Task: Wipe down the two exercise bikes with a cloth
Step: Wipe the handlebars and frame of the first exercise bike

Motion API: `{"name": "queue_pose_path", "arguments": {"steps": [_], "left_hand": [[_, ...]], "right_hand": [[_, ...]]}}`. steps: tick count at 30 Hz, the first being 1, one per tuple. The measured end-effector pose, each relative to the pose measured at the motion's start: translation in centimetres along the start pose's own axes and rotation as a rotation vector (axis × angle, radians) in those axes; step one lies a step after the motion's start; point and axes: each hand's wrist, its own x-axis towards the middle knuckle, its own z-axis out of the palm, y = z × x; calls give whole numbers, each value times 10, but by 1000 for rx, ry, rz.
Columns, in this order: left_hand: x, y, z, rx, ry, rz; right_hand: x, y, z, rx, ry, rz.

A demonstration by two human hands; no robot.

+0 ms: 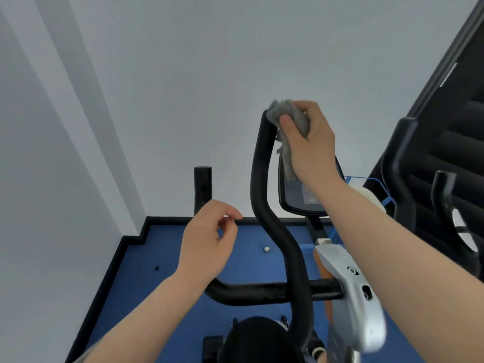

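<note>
Right hand [309, 142] grips crumpled grey cloth [285, 113] atop black padded handlebar [264, 184]; left hand [207, 242] loosely curled, empty. Step: wiping grip end. Next, probably: stroke downward.

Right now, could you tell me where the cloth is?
In the head view, the grey cloth is upper right of centre, gripped by the right hand against the top of the bike's handlebar.

cloth [288, 113] atop handlebar [264, 179] — console [298, 195] right, behind

Nothing is legible; the markings on the bike's console [303, 195] are too blurred.
</note>
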Motion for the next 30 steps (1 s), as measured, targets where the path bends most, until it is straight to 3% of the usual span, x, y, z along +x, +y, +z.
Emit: {"name": "queue_pose_path", "arguments": {"steps": [3, 6, 9, 14, 18, 22, 26, 30], "left_hand": [[0, -1, 0, 18, -7, -5], [-1, -1, 0, 19, -8, -8], [-1, 0, 1, 23, -12, -9], [-1, 0, 1, 53, -18, -13], [-1, 1, 2, 63, -19, -24], [-1, -1, 2, 69, -17, -12], [-1, 0, 2, 65, -15, -13], [-1, -1, 3, 76, -10, -9]], "right_hand": [[10, -7, 13, -54, 15, -9], [-23, 13, 25, -53, 21, 124], [-44, 28, 17, -1, -79, 263], [-24, 13, 24, 128, 75, 250], [-63, 24, 13, 66, -101, 250], [-28, 13, 14, 247, 68, 246], [-43, 18, 29, 87, 7, 185], [-42, 26, 12, -43, -56, 250]]}}
